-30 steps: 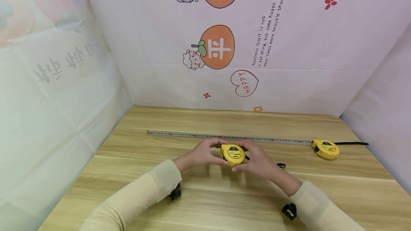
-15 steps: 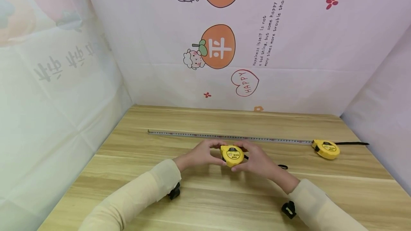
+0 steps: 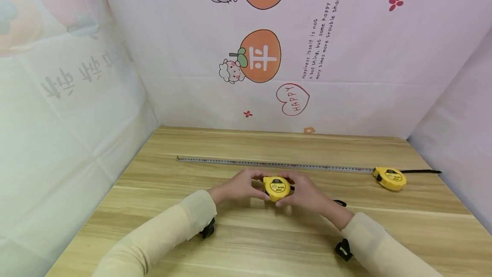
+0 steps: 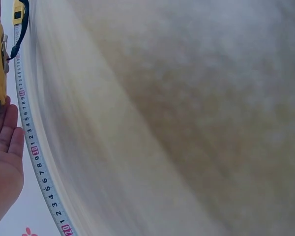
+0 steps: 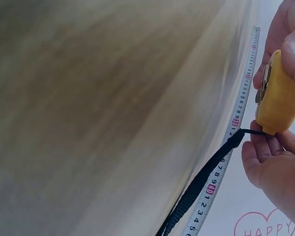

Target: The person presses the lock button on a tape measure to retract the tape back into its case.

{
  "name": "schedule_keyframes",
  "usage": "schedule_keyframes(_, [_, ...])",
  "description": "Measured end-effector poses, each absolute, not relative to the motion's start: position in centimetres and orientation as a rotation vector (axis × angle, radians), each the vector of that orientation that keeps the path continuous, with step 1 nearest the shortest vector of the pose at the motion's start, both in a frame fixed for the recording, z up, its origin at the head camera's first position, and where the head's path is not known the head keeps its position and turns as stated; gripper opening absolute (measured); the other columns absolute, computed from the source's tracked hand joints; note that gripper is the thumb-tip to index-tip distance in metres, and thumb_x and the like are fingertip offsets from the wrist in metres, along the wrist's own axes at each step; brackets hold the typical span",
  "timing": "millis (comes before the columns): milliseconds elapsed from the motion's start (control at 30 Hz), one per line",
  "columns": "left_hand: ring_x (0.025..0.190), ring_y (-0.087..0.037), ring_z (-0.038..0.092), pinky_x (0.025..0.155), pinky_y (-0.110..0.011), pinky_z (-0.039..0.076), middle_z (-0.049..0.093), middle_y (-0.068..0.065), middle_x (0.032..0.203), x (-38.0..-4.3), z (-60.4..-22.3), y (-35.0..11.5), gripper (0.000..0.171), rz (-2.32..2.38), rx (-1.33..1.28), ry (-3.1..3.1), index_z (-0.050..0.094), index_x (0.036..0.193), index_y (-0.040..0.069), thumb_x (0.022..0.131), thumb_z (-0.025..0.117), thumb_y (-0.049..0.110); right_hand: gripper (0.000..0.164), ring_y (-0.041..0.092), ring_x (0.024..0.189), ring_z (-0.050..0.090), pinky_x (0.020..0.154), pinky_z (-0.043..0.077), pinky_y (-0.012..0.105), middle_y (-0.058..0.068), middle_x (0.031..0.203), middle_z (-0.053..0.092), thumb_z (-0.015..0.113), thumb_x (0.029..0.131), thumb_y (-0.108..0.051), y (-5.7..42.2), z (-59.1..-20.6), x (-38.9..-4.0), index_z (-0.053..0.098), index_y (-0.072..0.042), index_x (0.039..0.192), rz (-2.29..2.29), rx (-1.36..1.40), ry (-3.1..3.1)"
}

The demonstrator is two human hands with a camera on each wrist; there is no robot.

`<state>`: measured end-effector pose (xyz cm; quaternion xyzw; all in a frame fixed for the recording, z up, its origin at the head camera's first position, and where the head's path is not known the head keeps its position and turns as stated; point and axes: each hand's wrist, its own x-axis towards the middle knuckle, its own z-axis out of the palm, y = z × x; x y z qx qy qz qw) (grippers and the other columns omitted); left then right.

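Note:
Both hands hold a yellow tape measure [image 3: 277, 189] between them over the middle of the table. My left hand [image 3: 243, 185] grips its left end with fingers behind and thumb in front. On the other end, my right hand [image 3: 306, 192] pinches with thumb and fingers. A metal clip [image 5: 264, 81] shows on the case's back in the right wrist view. From its right end trails a black wrist strap [image 5: 196, 187], partly hidden by the right hand in the head view. No drawn-out blade shows on this held tape measure.
Beyond the hands lies a second yellow tape measure [image 3: 391, 179], its blade [image 3: 276, 165] drawn out leftward across the wooden table [image 3: 261, 243]. Its black strap [image 3: 420, 171] points right. Printed white cloth [image 3: 192, 54] stands behind the table and along both sides.
The held tape measure has shifted slightly left and toward me, both hands moving with it. Its strap loop sits a little lower and farther right. The second tape measure has stayed put.

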<state>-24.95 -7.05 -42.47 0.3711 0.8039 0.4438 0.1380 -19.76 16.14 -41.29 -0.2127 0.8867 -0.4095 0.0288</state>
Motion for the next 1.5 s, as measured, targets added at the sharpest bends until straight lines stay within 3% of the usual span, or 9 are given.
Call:
schedule_keyframes(400, [0.107,-0.005,0.056,0.100,-0.030,0.040,0.063,0.012,0.115,-24.9,-42.2,-7.0,0.056,1.187,1.038,2.361,0.063,0.126,0.013,0.076,0.085,0.024,0.074,0.025,0.110,0.057,0.093,0.047,0.044,0.008,0.119,0.059,0.091,0.067,-0.023,15.9,-41.9,-20.0,0.055,0.001,0.127,-1.249,-0.659,2.705])
schedule_keyframes(900, [0.102,-0.005,0.060,0.089,-0.022,0.046,0.064,0.008,0.116,-25.4,-42.8,-7.1,0.056,1.240,0.966,2.283,0.063,0.126,0.010,0.076,0.086,0.018,0.072,0.020,0.105,0.058,0.091,0.048,0.041,0.005,0.113,0.061,0.092,0.065,-0.021,15.4,-42.3,-20.3,0.056,0.000,0.124,-1.289,-0.559,2.653])
schedule_keyframes(1500, [0.098,-0.006,0.060,0.088,-0.023,0.047,0.065,0.006,0.109,-25.6,-43.2,-6.8,0.053,1.175,0.954,2.325,0.065,0.119,0.008,0.072,0.088,0.017,0.068,0.017,0.097,0.058,0.086,0.049,0.038,0.003,0.104,0.061,0.094,0.061,-0.017,14.9,-42.5,-20.3,0.058,-0.001,0.117,-1.204,-0.568,2.702])
